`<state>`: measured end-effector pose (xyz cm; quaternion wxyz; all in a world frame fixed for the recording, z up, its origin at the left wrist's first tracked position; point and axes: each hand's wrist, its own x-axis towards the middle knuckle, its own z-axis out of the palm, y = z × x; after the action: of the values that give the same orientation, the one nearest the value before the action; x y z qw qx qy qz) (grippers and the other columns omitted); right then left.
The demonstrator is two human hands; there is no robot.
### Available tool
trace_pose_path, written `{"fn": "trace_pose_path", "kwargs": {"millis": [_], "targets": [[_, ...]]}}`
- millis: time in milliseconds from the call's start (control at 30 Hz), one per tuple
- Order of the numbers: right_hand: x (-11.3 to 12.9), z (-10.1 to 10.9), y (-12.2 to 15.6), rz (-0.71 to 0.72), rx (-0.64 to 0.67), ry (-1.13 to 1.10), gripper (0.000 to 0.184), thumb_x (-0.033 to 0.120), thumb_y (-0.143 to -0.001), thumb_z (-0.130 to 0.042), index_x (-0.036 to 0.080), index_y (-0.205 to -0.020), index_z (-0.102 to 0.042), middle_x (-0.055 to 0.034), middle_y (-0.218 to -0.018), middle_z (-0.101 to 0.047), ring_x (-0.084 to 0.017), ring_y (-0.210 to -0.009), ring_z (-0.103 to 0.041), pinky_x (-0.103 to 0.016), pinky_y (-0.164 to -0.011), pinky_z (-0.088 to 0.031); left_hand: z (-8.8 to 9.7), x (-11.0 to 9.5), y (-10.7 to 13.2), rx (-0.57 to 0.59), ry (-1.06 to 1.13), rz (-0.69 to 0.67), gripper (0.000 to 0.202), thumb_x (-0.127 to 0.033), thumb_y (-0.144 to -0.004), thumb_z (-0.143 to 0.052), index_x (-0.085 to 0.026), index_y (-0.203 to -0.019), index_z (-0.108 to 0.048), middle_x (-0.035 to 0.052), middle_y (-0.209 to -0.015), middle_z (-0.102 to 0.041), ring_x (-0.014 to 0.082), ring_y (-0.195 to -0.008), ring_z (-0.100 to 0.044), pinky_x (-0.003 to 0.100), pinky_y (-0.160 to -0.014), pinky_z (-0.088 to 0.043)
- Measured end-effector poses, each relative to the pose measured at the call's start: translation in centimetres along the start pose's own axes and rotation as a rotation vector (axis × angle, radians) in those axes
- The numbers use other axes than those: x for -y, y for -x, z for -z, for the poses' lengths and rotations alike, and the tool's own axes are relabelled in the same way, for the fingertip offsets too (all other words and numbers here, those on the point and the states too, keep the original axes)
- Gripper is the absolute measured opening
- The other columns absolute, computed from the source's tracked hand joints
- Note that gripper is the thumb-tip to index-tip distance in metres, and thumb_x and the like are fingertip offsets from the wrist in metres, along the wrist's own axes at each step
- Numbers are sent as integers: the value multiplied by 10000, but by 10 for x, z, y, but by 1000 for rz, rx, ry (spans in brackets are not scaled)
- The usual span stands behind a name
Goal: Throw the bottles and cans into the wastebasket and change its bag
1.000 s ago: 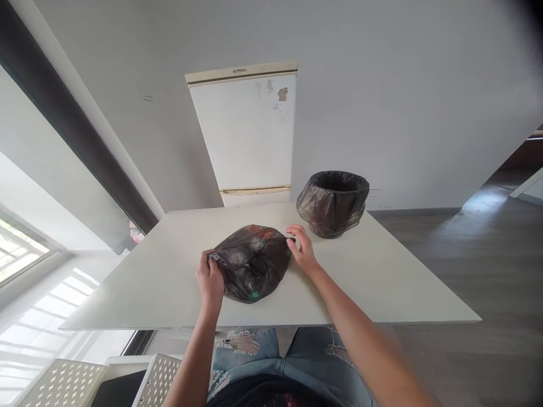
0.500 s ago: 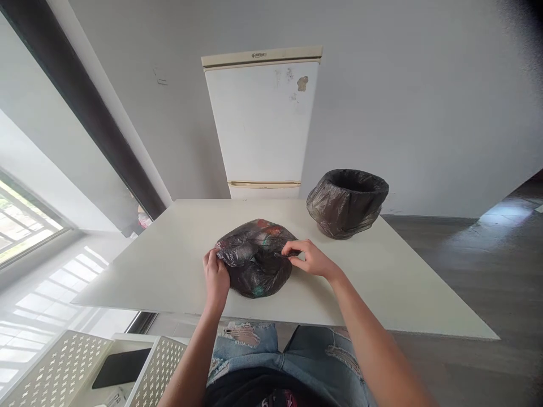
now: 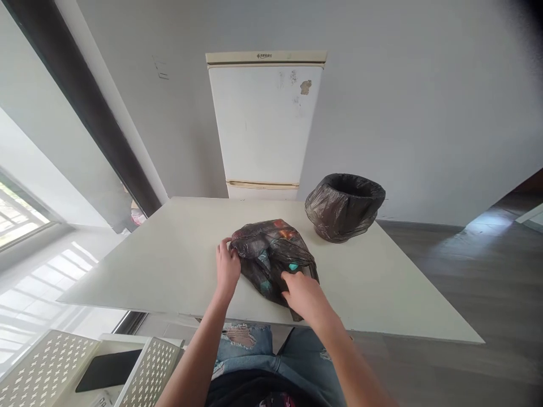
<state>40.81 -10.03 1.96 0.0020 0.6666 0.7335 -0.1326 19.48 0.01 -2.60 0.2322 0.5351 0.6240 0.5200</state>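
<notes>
One dark bag lies nr front edge of table: R hand curls on it, hold I can't tell; L hand has its L side pinched. Thin plastic may tear if tugged hard. Lined bin stands behind, R.

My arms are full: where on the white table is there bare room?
Bare patches on the flat white table: left of the left hand, out to the left edge; and right of the right hand, in front of the round bin covered in black plastic. Crowded: the middle, where both hands touch the see-through black plastic bag.
</notes>
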Motion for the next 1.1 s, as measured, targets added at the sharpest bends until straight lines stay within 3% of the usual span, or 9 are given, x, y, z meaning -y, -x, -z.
{"fn": "trace_pose_path", "kwargs": {"millis": [67, 133, 267, 333, 467, 600, 733, 933, 1100], "targets": [[8, -5, -5, 67, -125, -15, 259, 181, -860, -767, 189, -1098, -665, -128, -1081, -682, -321, -1058, -678, -375, -826, -518, 9, -11, 19, -99, -88, -117, 380, -172, -957, -504, -233, -1328, -557, 154, -1384, -541, 310, -1310, -532, 493, -1081, -465], [14, -9, -8, 178, -210, -35, 397, 147, -810, -810, 189, -1172, -652, -135, -1172, -641, -336, -1150, -624, -400, -887, -527, 18, -21, 41, -102, -150, -317, 308, -170, -980, -496, -239, -1262, -597, 141, -1344, -566, 302, -1302, -547, 477, -1092, -466], [21, -12, -7, 427, -247, -158, 298, 120, -914, -672, 216, -1195, -663, -113, -1179, -647, -291, -1111, -630, -371, -873, -523, 31, -24, 76, 377, -212, -660, 339, -105, -1015, -408, -264, -1210, -634, 83, -1254, -657, 227, -1183, -631, 396, -1046, -510], [20, -12, -3, 501, -219, -269, 246, 78, -972, -521, 221, -1092, -681, -80, -1088, -686, -231, -987, -666, -320, -812, -505, 35, -18, 85, 506, -270, -660, 377, -111, -1029, -393, -258, -1318, -586, 85, -1291, -662, 226, -1178, -637, 400, -1031, -520], [15, -12, -1, 497, -191, -391, 321, 61, -991, -427, 249, -1054, -680, -29, -959, -707, -184, -832, -671, -284, -728, -471, 41, -1, 88, 559, -412, -623, 375, -135, -1031, -418, -247, -1353, -570, 86, -1229, -681, 241, -1067, -654, 411, -935, -536], [9, -17, -15, 388, -294, -202, 456, 31, -942, -469, 264, -1291, -647, -79, -1138, -646, -204, -884, -654, -285, -649, -447, 45, 13, 86, 564, -559, -651, 351, -78, -968, -470, -243, -1204, -670, 81, -1125, -690, 253, -1024, -646, 421, -892, -516], [8, -27, -32, 545, -333, 2, 630, -34, -870, -518, 300, -1394, -621, -105, -1201, -567, -248, -1052, -617, -315, -776, -496, 46, 20, 86, 550, -580, -671, 368, -29, -903, -504, -245, -1117, -711, 78, -1109, -680, 244, -1030, -633, 409, -895, -498], [11, -28, -37, 713, -433, 92, 377, 40, -970, -520, 253, -1226, -697, -97, -1121, -621, -252, -994, -592, -373, -837, -487, 45, 21, 86, 578, -585, -640, 339, -34, -912, -505, -238, -1095, -705, 72, -1107, -681, 250, -1043, -628, 414, -902, -489], [8, -7, -9, 736, -665, -271, 355, 203, -1019, -594, 226, -1373, -592, -92, -1063, -656, -244, -961, -609, -409, -887, -516, 42, 22, 84, 557, -584, -644, 299, -74, -957, -489, -239, -1089, -700, 74, -1072, -686, 252, -1000, -628, 418, -875, -497]]}}
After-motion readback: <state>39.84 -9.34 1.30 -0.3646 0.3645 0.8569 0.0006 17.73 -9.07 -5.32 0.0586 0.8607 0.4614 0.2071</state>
